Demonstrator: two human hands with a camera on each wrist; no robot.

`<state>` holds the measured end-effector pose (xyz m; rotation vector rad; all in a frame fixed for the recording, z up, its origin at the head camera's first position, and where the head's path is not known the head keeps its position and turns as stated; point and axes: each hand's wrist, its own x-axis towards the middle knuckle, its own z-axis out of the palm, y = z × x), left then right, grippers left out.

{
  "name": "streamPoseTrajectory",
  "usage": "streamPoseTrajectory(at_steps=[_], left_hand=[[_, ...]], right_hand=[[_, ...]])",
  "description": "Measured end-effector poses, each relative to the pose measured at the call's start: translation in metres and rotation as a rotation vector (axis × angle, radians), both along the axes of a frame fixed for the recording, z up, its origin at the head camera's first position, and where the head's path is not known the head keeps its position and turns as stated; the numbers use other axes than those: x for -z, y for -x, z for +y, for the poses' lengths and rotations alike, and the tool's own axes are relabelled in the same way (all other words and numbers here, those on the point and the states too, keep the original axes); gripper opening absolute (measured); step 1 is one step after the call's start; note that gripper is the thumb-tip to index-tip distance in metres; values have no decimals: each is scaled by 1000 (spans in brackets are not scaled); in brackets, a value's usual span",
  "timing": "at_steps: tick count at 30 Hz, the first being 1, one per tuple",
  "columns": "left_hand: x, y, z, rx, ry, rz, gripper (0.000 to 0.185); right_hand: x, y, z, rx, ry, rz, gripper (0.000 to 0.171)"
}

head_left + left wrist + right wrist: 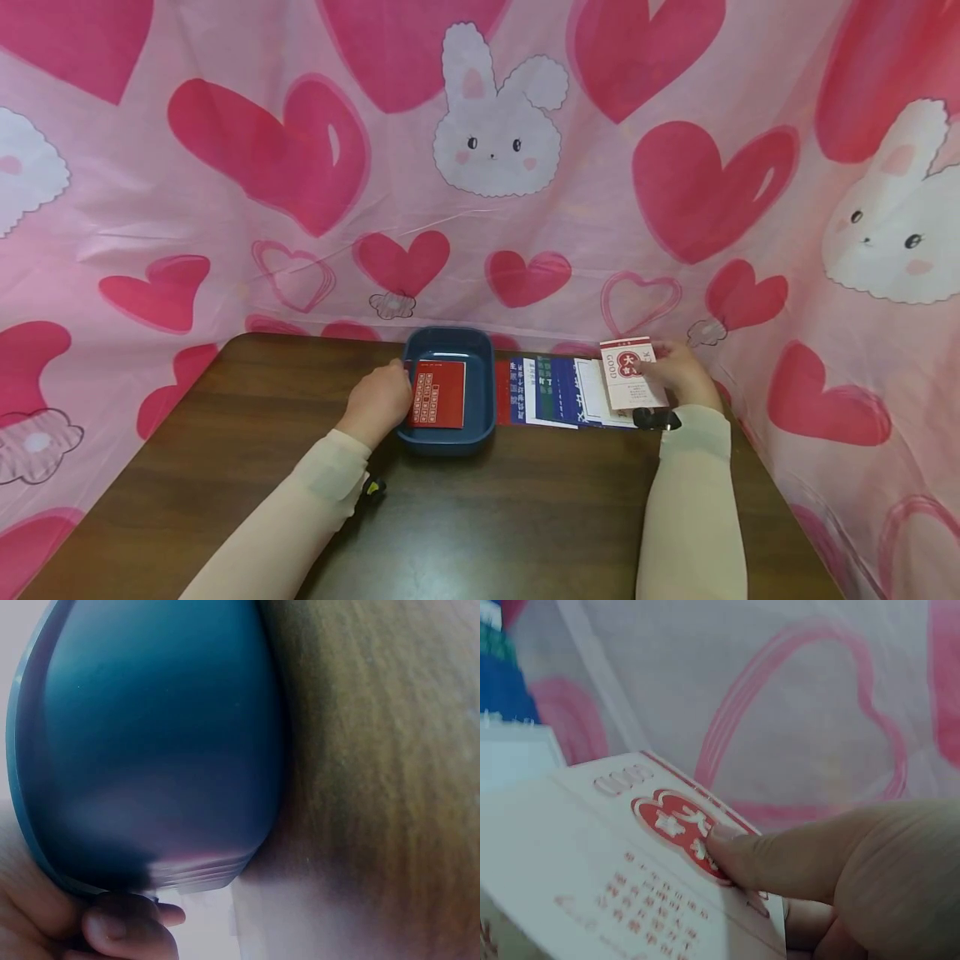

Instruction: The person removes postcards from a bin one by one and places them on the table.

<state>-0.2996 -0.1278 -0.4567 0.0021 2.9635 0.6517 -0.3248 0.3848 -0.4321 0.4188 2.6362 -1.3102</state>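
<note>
1. I've got my right hand (678, 375) pinching a white card (628, 372) with a red seal, thumb (780, 859) pressed on its face, right of centre in the head view.
2. My left hand (378, 402) grips the left rim of the blue tray (450, 437), fingers curled at its edge, centre frame.
3. Inside the tray lies one red card (438, 393), flat.
4. Between tray and white card, a row of blue and white cards (562, 392) lies on the dark wooden table (487, 517).
5. Behind, a pink heart-and-bunny cloth (480, 167) fills the upper frame.
</note>
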Motion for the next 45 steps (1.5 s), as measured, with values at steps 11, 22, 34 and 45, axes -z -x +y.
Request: streamPoseTrajectory(at_steps=[11,22,34,45], left_hand=[[1,0,0,-10,-3,-10,47],[1,0,1,-16,-2,-17,47],[1,2,2,-17,8,-2,46],[0,0,2,-17,7,-2,47]], right_hand=[[21,10,9,-13,-113,-49,70],[32,12,-5,42,-229,-132,47],[26,11,-8,22,-267,-113,49],[22,12,-4,44,-295,-121,60]])
